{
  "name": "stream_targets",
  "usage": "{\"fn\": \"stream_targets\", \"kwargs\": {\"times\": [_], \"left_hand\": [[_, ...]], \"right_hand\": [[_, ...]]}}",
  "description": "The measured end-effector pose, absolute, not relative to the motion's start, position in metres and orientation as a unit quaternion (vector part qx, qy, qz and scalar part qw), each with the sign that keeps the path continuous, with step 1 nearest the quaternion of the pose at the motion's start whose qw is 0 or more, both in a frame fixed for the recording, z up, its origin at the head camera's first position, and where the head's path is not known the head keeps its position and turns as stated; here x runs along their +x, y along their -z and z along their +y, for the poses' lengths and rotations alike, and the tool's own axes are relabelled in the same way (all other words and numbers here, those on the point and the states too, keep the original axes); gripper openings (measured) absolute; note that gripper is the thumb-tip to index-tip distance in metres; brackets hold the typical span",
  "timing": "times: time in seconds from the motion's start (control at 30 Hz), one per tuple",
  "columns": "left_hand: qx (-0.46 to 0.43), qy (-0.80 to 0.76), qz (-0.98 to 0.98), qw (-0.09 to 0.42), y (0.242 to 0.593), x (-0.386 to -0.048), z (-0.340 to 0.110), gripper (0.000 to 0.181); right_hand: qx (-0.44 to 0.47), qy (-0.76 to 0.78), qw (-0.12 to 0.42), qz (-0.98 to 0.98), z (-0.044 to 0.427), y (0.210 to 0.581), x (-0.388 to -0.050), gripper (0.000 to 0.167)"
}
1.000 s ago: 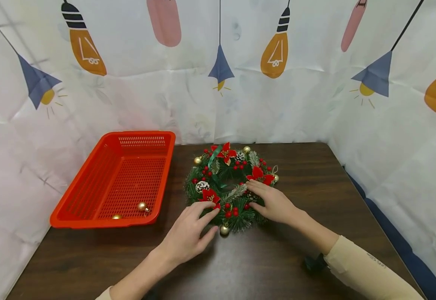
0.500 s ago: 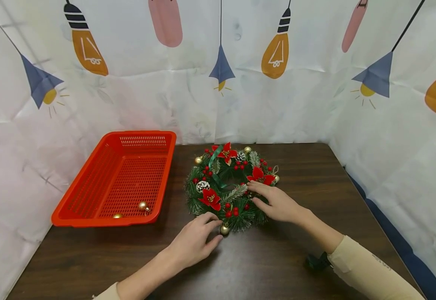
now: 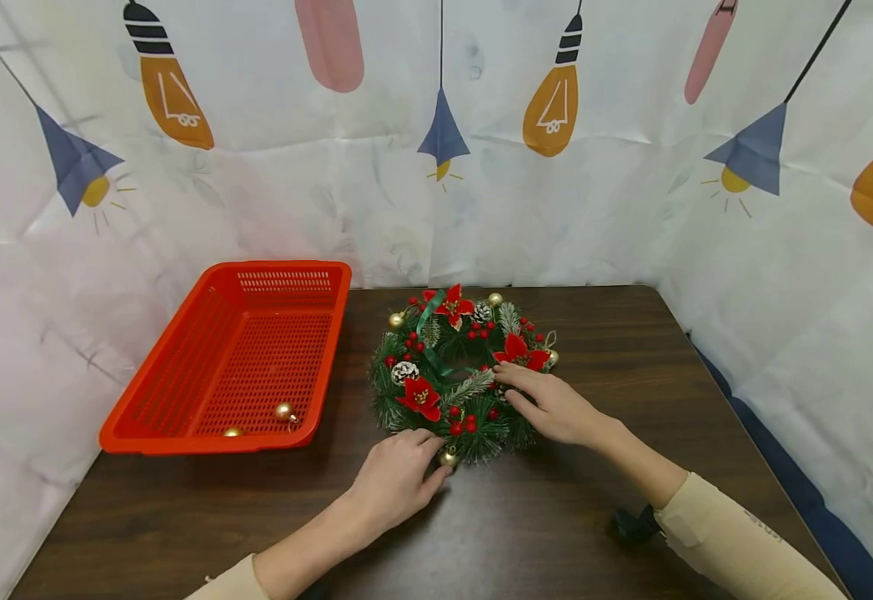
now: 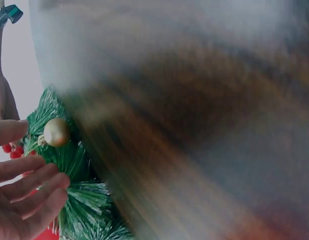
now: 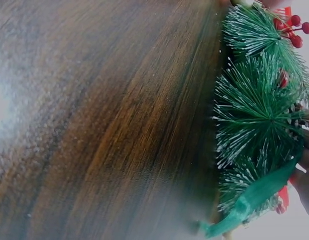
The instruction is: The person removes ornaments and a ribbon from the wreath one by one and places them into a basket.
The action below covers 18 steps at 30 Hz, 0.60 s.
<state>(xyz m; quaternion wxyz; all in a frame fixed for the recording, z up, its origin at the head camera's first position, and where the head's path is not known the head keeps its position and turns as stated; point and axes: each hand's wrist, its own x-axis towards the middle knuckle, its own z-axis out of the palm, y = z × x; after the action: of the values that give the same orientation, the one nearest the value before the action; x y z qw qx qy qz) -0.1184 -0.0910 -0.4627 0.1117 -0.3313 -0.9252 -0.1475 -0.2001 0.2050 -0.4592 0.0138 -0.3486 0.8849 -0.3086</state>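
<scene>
A green Christmas wreath (image 3: 481, 437) lies flat on the dark wooden table. It carries red poinsettias (image 3: 419, 397), red berries, snowy pine cones (image 3: 405, 372) and several gold ball ornaments. At its front edge sits a gold ball (image 3: 448, 458), also seen in the left wrist view (image 4: 57, 132). My left hand (image 3: 394, 477) is right beside this ball, thumb and fingers apart and loosely bent, gripping nothing that I can see. On the wreath's right side rests my right hand (image 3: 554, 408), its fingers extended near a poinsettia (image 3: 522, 354). A green ribbon (image 5: 259, 195) shows in the right wrist view.
Left of the wreath stands a red plastic basket (image 3: 226, 445) with two gold balls (image 3: 283, 412) inside. A white curtain (image 3: 541, 225) printed with lamps hangs behind the table. Bare tabletop (image 3: 511, 533) shows in front of the wreath.
My left hand has drawn back from the front-left poinsettia down to the gold ball at the wreath's front edge. My right hand stays nearly in place on the wreath.
</scene>
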Motion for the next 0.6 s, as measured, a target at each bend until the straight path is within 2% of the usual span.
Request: {"fn": "stream_targets", "kwargs": {"times": [0.17,0.6], "left_hand": [[-0.308,0.132,-0.935,0.120,0.467,-0.118,-0.088,0.030],[-0.231,0.216,-0.947,0.053,0.475,-0.130,-0.080,0.029]], "right_hand": [[-0.348,0.309,0.011,0.885,0.204,0.460,-0.199,0.044],[-0.349,0.312,0.014,0.884,0.204,0.459,-0.200,0.043]]}}
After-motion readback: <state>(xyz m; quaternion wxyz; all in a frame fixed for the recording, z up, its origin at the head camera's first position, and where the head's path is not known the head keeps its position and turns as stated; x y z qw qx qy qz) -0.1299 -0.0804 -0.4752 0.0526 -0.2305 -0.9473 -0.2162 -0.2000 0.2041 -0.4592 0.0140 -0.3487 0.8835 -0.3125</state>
